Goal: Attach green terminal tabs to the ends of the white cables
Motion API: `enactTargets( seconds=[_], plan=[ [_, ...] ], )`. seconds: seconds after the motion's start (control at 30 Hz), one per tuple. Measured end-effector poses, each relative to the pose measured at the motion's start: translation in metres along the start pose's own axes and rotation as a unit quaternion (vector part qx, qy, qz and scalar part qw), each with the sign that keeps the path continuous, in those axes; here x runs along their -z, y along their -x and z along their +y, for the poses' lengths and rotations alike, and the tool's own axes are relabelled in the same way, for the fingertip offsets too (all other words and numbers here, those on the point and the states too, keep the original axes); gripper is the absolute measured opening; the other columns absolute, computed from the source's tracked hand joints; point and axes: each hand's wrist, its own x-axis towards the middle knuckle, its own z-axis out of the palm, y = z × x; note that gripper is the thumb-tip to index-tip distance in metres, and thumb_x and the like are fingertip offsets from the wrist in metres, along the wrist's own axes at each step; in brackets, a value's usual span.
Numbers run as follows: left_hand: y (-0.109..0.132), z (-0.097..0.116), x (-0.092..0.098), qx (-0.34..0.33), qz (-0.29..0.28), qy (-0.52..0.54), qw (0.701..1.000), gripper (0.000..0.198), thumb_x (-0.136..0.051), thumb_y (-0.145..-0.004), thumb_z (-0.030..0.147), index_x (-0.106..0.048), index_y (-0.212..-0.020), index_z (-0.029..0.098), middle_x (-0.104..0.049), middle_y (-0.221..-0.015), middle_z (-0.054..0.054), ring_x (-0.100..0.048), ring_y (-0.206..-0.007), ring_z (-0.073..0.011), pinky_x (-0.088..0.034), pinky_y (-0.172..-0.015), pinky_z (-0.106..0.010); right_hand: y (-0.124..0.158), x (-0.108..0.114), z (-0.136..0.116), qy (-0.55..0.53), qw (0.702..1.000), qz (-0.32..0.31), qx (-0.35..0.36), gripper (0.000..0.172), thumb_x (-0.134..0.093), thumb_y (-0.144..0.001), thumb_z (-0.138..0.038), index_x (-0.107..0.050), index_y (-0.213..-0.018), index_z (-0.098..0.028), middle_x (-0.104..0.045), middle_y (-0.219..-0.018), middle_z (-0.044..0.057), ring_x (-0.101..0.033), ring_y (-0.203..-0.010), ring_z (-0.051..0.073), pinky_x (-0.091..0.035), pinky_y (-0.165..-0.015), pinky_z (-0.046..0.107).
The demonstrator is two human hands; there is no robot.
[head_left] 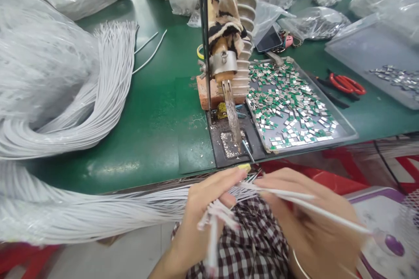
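A long bundle of white cables (137,209) runs in from the left, below the table's front edge. My left hand (199,209) is closed around its end, and several cable tips stick out under the fingers. Yellow covers one fingertip. Close beside it, my right hand (314,213) is closed on some of the white cables, with loose lengths lying across its back; motion blurs part of it. Just beyond both hands stands a soldering iron (231,113), fixed tip-down over a dark base (219,152) with solder scraps.
A tray (348,133) of small green-and-silver circuit boards lies right of the iron. Beyond it are red-handled pliers (347,83), a phone (270,40) and a plastic bin (350,39) with metal parts. Another cable bundle (114,65) and plastic bags occupy the left.
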Motion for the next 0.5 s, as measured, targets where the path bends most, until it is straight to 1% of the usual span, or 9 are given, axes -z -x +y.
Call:
enactTargets(
  seconds=[0.07, 0.1, 0.13, 0.2, 0.23, 0.33, 0.4, 0.47, 0.5],
  plan=[
    [-0.004, 0.002, -0.002, -0.01, -0.035, -0.015, 0.999, 0.04, -0.048, -0.099, 0.04, -0.06, -0.135, 0.029, -0.07, -0.123, -0.008, -0.065, -0.109, -0.0221, -0.052, -0.093, -0.032, -0.003, -0.007, -0.003, -0.031, 0.999, -0.026, 0.014, 0.019, -0.061, -0.086, -0.006, -0.067, -0.096, -0.02, -0.072, -0.088, 0.002, -0.067, -0.078, 0.013, -0.054, -0.072, 0.023],
    [-0.006, 0.003, -0.003, -0.014, -0.045, -0.016, 0.999, 0.04, -0.047, -0.099, 0.039, -0.059, -0.136, 0.028, -0.07, -0.12, -0.009, -0.066, -0.104, -0.0218, -0.052, -0.09, -0.032, -0.004, -0.01, -0.004, -0.049, 0.999, -0.019, 0.012, 0.019, -0.061, -0.086, -0.005, -0.067, -0.096, -0.02, -0.072, -0.088, 0.001, -0.067, -0.077, 0.012, -0.054, -0.071, 0.021],
    [-0.008, 0.004, -0.004, -0.016, -0.045, -0.016, 0.999, 0.039, -0.046, -0.1, 0.037, -0.059, -0.135, 0.027, -0.071, -0.115, -0.01, -0.067, -0.1, -0.0213, -0.052, -0.086, -0.031, -0.006, -0.012, -0.004, -0.063, 0.998, 0.002, 0.001, 0.02, -0.063, -0.085, -0.005, -0.067, -0.095, -0.021, -0.072, -0.086, -0.001, -0.066, -0.075, 0.011, -0.054, -0.069, 0.02],
    [-0.01, 0.005, -0.005, -0.012, -0.039, -0.016, 0.999, 0.034, -0.045, -0.1, 0.034, -0.064, -0.127, 0.026, -0.072, -0.104, -0.008, -0.066, -0.091, -0.02, -0.05, -0.08, -0.029, -0.008, -0.013, -0.002, -0.088, 0.995, 0.044, -0.032, 0.023, -0.063, -0.084, -0.003, -0.067, -0.095, -0.023, -0.072, -0.084, -0.004, -0.066, -0.072, 0.009, -0.054, -0.066, 0.019],
    [-0.011, 0.004, -0.005, -0.011, -0.035, -0.014, 0.999, 0.031, -0.046, -0.1, 0.034, -0.067, -0.122, 0.025, -0.072, -0.098, -0.008, -0.065, -0.086, -0.0191, -0.049, -0.076, -0.028, -0.009, -0.011, -0.001, -0.096, 0.993, 0.051, -0.04, 0.025, -0.062, -0.085, -0.002, -0.068, -0.095, -0.024, -0.072, -0.084, -0.005, -0.065, -0.071, 0.009, -0.053, -0.065, 0.019],
    [-0.012, 0.003, -0.005, -0.008, -0.023, -0.009, 1.0, 0.027, -0.047, -0.099, 0.035, -0.071, -0.099, 0.021, -0.065, -0.081, -0.004, -0.057, -0.071, -0.0159, -0.043, -0.066, -0.027, -0.009, -0.008, 0.004, -0.089, 0.995, 0.01, -0.036, 0.023, -0.061, -0.087, -0.004, -0.07, -0.094, -0.024, -0.072, -0.084, -0.004, -0.065, -0.072, 0.009, -0.053, -0.065, 0.02],
    [-0.011, 0.002, -0.005, -0.008, -0.01, -0.006, 1.0, 0.028, -0.049, -0.098, 0.035, -0.069, -0.086, 0.02, -0.059, -0.076, -0.003, -0.053, -0.067, -0.0151, -0.04, -0.063, -0.027, -0.009, -0.008, 0.006, -0.081, 0.996, 0.009, -0.038, 0.018, -0.066, -0.085, -0.007, -0.069, -0.093, -0.023, -0.072, -0.082, -0.004, -0.064, -0.071, 0.009, -0.051, -0.063, 0.019],
    [-0.012, 0.002, -0.005, -0.007, -0.006, -0.01, 1.0, 0.026, -0.052, -0.097, 0.033, -0.067, -0.082, 0.019, -0.057, -0.074, -0.002, -0.053, -0.068, -0.0155, -0.039, -0.062, -0.027, -0.009, -0.01, 0.007, -0.086, 0.995, 0.025, -0.047, 0.017, -0.068, -0.084, -0.007, -0.068, -0.092, -0.023, -0.07, -0.079, -0.004, -0.063, -0.069, 0.008, -0.049, -0.06, 0.019],
    [-0.012, 0.002, -0.004, -0.008, -0.007, -0.013, 1.0, 0.023, -0.054, -0.097, 0.032, -0.068, -0.083, 0.019, -0.057, -0.074, -0.002, -0.053, -0.069, -0.0156, -0.04, -0.063, -0.027, -0.009, -0.01, 0.007, -0.092, 0.994, 0.025, -0.049, 0.017, -0.068, -0.084, -0.007, -0.068, -0.091, -0.023, -0.069, -0.078, -0.004, -0.062, -0.068, 0.009, -0.049, -0.059, 0.019]
  ],
)
